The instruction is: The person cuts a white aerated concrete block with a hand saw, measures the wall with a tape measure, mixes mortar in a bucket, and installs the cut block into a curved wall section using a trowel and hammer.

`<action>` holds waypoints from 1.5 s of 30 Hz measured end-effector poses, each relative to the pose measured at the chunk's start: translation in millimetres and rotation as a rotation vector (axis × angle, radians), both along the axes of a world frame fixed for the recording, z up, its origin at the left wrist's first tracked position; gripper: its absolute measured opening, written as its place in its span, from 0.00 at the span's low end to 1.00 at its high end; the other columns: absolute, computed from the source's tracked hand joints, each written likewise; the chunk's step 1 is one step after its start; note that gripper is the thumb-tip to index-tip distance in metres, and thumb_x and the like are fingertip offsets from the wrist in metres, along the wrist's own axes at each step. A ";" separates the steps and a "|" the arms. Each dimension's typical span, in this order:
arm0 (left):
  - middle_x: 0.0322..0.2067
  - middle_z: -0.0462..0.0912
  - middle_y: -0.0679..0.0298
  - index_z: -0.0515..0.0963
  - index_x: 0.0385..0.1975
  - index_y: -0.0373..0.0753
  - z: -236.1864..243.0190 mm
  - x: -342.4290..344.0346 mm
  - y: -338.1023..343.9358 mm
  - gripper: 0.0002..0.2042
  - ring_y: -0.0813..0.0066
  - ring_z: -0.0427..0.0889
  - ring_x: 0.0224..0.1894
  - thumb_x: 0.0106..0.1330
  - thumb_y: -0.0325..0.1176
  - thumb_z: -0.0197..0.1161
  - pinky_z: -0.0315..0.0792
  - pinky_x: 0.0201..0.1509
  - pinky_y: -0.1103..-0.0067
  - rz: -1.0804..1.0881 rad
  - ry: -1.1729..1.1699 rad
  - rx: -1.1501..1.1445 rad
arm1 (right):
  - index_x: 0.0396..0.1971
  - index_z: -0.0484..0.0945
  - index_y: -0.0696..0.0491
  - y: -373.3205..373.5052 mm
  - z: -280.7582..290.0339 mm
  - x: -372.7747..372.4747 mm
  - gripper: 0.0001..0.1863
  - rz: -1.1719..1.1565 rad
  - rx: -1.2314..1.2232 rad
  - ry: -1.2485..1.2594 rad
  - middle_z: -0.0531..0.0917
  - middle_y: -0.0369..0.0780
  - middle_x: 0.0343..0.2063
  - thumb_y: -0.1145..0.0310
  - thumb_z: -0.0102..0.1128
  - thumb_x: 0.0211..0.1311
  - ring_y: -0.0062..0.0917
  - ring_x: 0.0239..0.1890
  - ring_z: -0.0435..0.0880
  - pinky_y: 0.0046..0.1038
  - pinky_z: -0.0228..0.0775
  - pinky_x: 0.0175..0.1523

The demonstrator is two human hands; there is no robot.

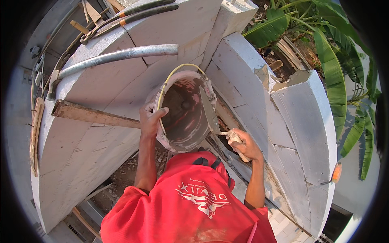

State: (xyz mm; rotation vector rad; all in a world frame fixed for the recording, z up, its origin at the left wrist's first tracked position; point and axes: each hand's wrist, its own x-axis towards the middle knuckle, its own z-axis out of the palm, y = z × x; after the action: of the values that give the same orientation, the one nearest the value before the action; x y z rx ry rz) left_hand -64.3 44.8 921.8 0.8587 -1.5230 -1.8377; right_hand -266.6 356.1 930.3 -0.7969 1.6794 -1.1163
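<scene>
Head cam, L hand [150, 119] grips bucket rim [163, 139], R hand [246, 146] grips trowel [209, 112], btwn walls [302, 117]

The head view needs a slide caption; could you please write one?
Left hand gripping a bucket, right hand holding a trowel, between pale block walls.

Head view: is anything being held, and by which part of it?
The left grip holds the bucket by its rim, left side. The right grip holds the trowel by its handle.
</scene>
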 end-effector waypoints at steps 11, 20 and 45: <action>0.23 0.68 0.77 0.69 0.17 0.43 18.1 -30.1 8.6 0.13 0.87 0.62 0.25 0.51 0.27 0.70 0.53 0.28 0.82 -0.272 0.055 -0.111 | 0.40 0.83 0.56 -127.7 3.1 55.6 0.10 0.583 0.661 1.394 0.87 0.45 0.30 0.70 0.59 0.60 0.39 0.37 0.87 0.39 0.79 0.39; 0.22 0.67 0.77 0.71 0.17 0.43 -6.4 -22.4 6.2 0.11 0.88 0.62 0.25 0.53 0.27 0.69 0.54 0.29 0.81 -0.054 0.100 0.065 | 0.37 0.82 0.59 -62.3 3.9 34.0 0.20 0.423 0.253 0.589 0.85 0.50 0.30 0.57 0.71 0.56 0.48 0.37 0.84 0.42 0.74 0.44; 0.24 0.69 0.77 0.72 0.20 0.42 -18.1 -28.4 6.4 0.11 0.87 0.64 0.26 0.53 0.25 0.70 0.57 0.31 0.83 0.176 0.176 0.251 | 0.52 0.59 0.60 -120.5 66.5 -87.3 0.24 -0.370 0.367 1.252 0.81 0.46 0.23 0.70 0.62 0.62 0.29 0.23 0.85 0.37 0.77 0.29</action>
State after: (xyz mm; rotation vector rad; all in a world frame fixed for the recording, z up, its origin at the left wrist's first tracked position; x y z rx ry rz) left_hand -92.6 51.1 903.7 0.8881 -1.0901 -1.9420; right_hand -353.8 235.6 996.8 -1.0420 3.0513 -0.4241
